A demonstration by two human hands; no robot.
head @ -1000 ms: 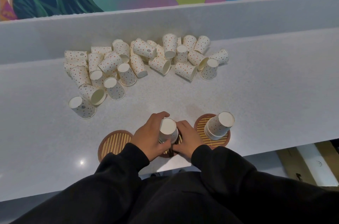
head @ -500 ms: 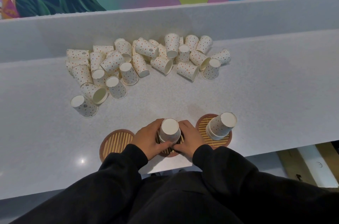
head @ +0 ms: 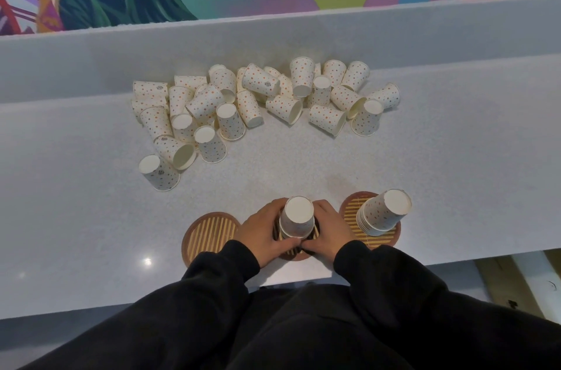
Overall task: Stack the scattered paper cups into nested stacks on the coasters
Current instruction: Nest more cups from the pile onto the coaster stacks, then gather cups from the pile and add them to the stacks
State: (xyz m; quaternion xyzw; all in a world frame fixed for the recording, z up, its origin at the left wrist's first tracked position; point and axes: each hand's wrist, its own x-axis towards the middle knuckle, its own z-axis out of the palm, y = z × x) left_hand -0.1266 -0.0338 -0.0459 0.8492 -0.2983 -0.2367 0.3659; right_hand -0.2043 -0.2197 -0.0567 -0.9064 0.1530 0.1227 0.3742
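Three round striped coasters lie along the counter's near edge. On the middle coaster (head: 299, 253) stands an upside-down stack of dotted paper cups (head: 297, 219). My left hand (head: 264, 233) and my right hand (head: 328, 228) wrap its base from either side, fingertips meeting in front. The right coaster (head: 353, 207) carries another nested upside-down stack (head: 384, 212). The left coaster (head: 211, 236) is bare. Several loose dotted cups (head: 261, 102) lie scattered farther back, some on their sides, some upside down.
The grey counter (head: 455, 157) has a raised ledge (head: 303, 36) behind the cups and a painted wall above. Its front edge runs just below the coasters. My black sleeves fill the bottom of the view.
Both hands have slid lower down the middle stack to its base on the coaster. The scattered cups and the right stack stay as they were.
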